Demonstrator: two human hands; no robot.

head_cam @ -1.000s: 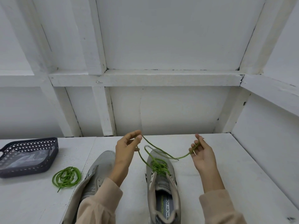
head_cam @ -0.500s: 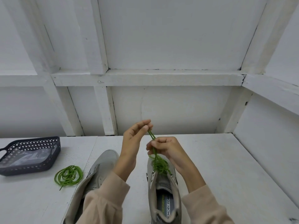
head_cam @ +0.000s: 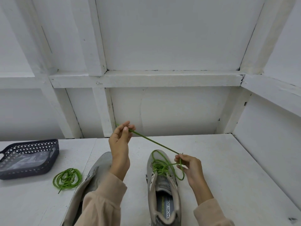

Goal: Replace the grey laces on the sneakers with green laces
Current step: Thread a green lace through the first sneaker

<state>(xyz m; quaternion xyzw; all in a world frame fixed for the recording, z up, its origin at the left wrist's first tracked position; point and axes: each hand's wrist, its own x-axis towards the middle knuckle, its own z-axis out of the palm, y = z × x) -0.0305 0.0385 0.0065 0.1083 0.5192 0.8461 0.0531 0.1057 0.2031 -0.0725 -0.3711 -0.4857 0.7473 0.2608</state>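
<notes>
Two grey sneakers stand side by side on the white worktop [head_cam: 228, 176], close to its near edge, with their toes pointing at the far edge.

Right-side sneaker [head_cam: 162, 190]: the green lace [head_cam: 154, 142] is threaded through the eyelets and bunched loosely over the tongue. One loop lies across the toe.

Left-side sneaker [head_cam: 97, 173]: the upper is partly hidden behind the left forearm and its beige sleeve [head_cam: 104, 201].

Left hand [head_cam: 119, 141]: raised above the worktop, toward the far edge. Thumb and forefinger are closed in a narrow pinch on the lace near its end, and a short tip pokes out past the fingers. The remaining fingers are loosely curled.

Right hand [head_cam: 190, 168]: lower, just right of the laced sneaker's toe. Thumb and fingertips pinch the same lace, and a slack loop hangs beneath the hand beside the shoe.

One strand runs straight and taut between the two hands.

Second green lace [head_cam: 67, 178]: a loose coil lying toward the worktop's left edge, untouched.

Dark perforated basket [head_cam: 32, 143]: at the left edge, just beyond the coil, with a clear pouch [head_cam: 24, 160] inside.
</notes>
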